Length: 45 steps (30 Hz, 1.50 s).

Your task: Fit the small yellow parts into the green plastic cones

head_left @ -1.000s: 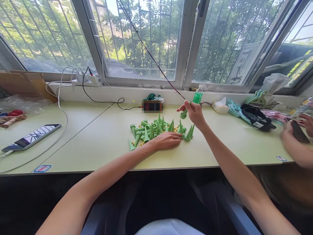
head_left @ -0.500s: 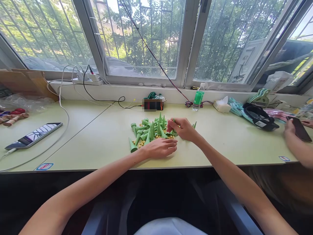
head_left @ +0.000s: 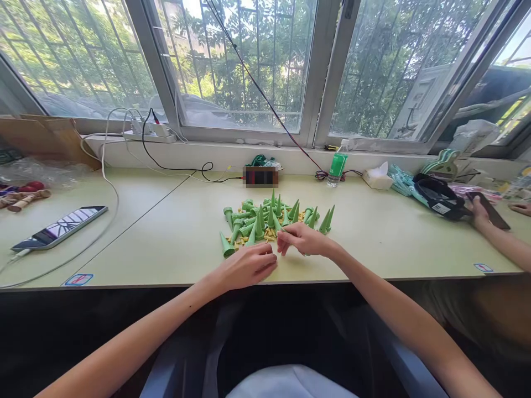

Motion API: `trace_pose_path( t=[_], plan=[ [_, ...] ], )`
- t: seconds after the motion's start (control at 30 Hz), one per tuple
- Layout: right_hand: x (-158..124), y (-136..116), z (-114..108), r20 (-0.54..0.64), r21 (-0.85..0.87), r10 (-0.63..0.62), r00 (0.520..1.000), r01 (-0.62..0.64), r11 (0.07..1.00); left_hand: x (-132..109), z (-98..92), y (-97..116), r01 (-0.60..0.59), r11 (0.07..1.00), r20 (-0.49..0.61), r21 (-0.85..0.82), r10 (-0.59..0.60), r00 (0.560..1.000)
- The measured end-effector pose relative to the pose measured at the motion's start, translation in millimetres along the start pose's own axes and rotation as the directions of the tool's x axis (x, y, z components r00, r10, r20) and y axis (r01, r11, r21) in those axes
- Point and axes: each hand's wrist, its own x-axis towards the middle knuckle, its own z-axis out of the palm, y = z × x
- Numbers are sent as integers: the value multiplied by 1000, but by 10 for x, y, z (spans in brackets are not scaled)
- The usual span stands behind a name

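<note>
A heap of green cones [head_left: 259,224] with pointed tips, some upright and some lying, covers the middle of the table. Small yellow pieces [head_left: 269,234] lie scattered among them. At the near edge of the heap, my left hand [head_left: 251,265] has its fingers curled together, and whatever they pinch is too small or hidden to name. Just right of it my right hand [head_left: 303,239] bends down with thumb and fingers closed near the yellow pieces; its fingertips hide any thing between them. The two hands are close but apart.
Behind the heap stand a dark box-like device [head_left: 260,177] on a cable and a water bottle [head_left: 337,165]. A charging phone [head_left: 60,228] lies left. Tissues [head_left: 377,178] and a black strap-like headset [head_left: 440,196] sit right, near another person's hand [head_left: 481,213] holding a phone.
My right hand has come down toward me from over the cones, uncovering several at the right. My left hand has drawn back to the left. The other person's phone has shifted left.
</note>
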Motion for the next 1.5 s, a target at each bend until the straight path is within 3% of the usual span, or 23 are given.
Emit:
trace_pose_path(
  t=[0.17, 0.47, 0.77, 1.07, 1.23, 1.37, 1.5],
  plan=[
    [116, 123, 5, 3, -104, 57, 998, -57, 993, -1, 15, -148, 74, 997, 20, -19, -74, 997],
    [229, 179, -140, -78, -183, 176, 981, -188, 965, 52, 33, -489, 19, 999, -33, 43, -18, 999],
    [261, 319, -288, -189, -278, 111, 976, -162, 947, 33, 3, -707, 26, 996, -32, 82, -23, 999],
    [272, 332, -252, -282, -389, 34, 959, -146, 910, 24, 42, -900, -107, 969, -83, 222, 128, 988],
    [314, 171, -137, -374, -380, -111, 921, -42, 924, 46, 60, -926, -200, 906, -81, 372, 247, 966],
    [421, 112, -76, -467, -298, -228, 854, 91, 950, 122, 47, -910, -245, 865, -85, 437, 311, 947],
    [478, 128, -32, -572, -236, -276, 772, 168, 957, 316, 79, -824, -143, 923, -214, 358, 230, 949]
  ],
)
